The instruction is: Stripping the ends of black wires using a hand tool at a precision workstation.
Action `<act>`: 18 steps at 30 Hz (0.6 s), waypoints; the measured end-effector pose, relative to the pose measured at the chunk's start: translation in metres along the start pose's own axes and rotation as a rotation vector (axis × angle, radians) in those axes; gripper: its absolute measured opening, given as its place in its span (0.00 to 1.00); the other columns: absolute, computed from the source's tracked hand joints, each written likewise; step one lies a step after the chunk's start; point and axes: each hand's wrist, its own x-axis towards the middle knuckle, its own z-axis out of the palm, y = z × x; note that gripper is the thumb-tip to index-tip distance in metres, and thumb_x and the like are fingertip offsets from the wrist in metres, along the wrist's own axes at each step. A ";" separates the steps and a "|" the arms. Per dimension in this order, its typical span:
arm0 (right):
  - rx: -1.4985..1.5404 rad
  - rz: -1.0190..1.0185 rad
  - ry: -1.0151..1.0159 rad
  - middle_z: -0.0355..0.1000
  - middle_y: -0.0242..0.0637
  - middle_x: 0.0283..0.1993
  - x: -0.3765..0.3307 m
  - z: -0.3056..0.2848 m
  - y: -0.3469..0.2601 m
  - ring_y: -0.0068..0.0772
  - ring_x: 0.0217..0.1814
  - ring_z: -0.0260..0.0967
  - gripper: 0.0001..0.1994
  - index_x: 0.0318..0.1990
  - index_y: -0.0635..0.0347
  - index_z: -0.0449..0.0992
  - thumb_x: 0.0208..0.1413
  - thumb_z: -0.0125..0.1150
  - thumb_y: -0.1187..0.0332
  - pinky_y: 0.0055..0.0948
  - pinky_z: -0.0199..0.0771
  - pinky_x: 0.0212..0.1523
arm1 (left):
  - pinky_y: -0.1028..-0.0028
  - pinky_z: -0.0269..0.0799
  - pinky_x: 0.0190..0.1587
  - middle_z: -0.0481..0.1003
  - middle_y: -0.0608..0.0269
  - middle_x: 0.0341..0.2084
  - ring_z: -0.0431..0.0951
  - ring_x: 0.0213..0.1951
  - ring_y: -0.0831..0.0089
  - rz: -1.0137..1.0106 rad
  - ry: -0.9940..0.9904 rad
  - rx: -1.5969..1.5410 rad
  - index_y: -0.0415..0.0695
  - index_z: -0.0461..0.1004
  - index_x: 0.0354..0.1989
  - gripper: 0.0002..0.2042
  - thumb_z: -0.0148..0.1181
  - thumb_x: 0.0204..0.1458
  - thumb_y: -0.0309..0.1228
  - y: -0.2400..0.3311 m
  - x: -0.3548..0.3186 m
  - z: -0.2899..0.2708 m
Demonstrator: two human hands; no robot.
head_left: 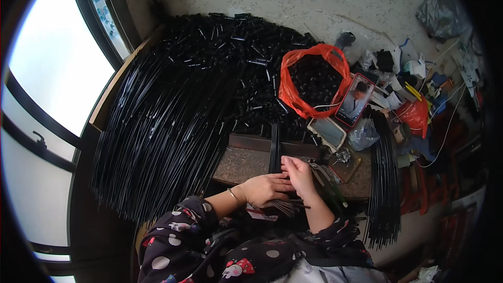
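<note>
Everything laid within an easy reach

I look through the head camera and I take the orange bag (pixel 284 81) as my landmark. On its near side the left hand (pixel 261 188) and the right hand (pixel 300 177) meet. The left is curled over thin rods (pixel 284 207), whose ends spread out below it; I think this grip keeps them in one bunch. The right has thumb and fingertips brought together, just beside the left fingers; if something is pinched there, I cannot tell.

Between the hands and the orange bag, a narrow bundle (pixel 275 144) crosses the bar (pixel 301 148) on the desk (pixel 246 161). Whether it continues into the left hand, the fingers hide from me.

To the left of the orange bag, long rods (pixel 157 141) lie mostly in one direction, probably so that they do not tangle. The tubes (pixel 230 34), behind and left of it, make a loose heap; for them, order seems less important.

The orange bag has its mouth spread wide, I suppose to give access to the black parts (pixel 314 78) inside. Against its right side is the phone (pixel 356 99), screen up, perhaps for easy viewing.
</note>
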 end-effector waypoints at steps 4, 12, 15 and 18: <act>-0.100 -0.407 0.269 0.74 0.42 0.34 0.015 0.004 -0.005 0.28 0.33 0.72 0.17 0.42 0.71 0.72 0.54 0.57 0.63 0.24 0.72 0.37 | 0.56 0.49 0.61 0.66 0.57 0.53 0.62 0.57 0.61 -0.028 0.008 -0.006 0.45 0.75 0.37 0.13 0.56 0.43 0.36 0.004 0.004 0.000; 0.520 0.125 -0.264 0.68 0.44 0.49 0.035 0.001 -0.019 0.39 0.49 0.68 0.15 0.49 0.61 0.66 0.57 0.52 0.64 0.38 0.69 0.48 | 0.52 0.41 0.64 0.56 0.58 0.60 0.56 0.61 0.62 0.021 -0.031 0.103 0.50 0.71 0.47 0.24 0.58 0.34 0.33 0.012 0.007 -0.002; 0.181 -0.474 -0.116 0.41 0.41 0.68 0.021 0.002 -0.048 0.38 0.69 0.40 0.28 0.65 0.57 0.43 0.61 0.43 0.60 0.35 0.42 0.64 | 0.51 0.41 0.63 0.59 0.58 0.58 0.58 0.60 0.62 -0.014 -0.057 0.090 0.51 0.65 0.54 0.28 0.57 0.38 0.33 0.011 0.006 0.003; 0.072 -0.476 -0.503 0.49 0.46 0.65 -0.012 -0.014 -0.071 0.39 0.68 0.45 0.36 0.64 0.64 0.43 0.58 0.40 0.46 0.36 0.42 0.65 | 0.53 0.46 0.62 0.61 0.56 0.57 0.60 0.59 0.61 -0.022 -0.042 0.031 0.48 0.63 0.55 0.27 0.56 0.42 0.33 0.011 0.004 -0.005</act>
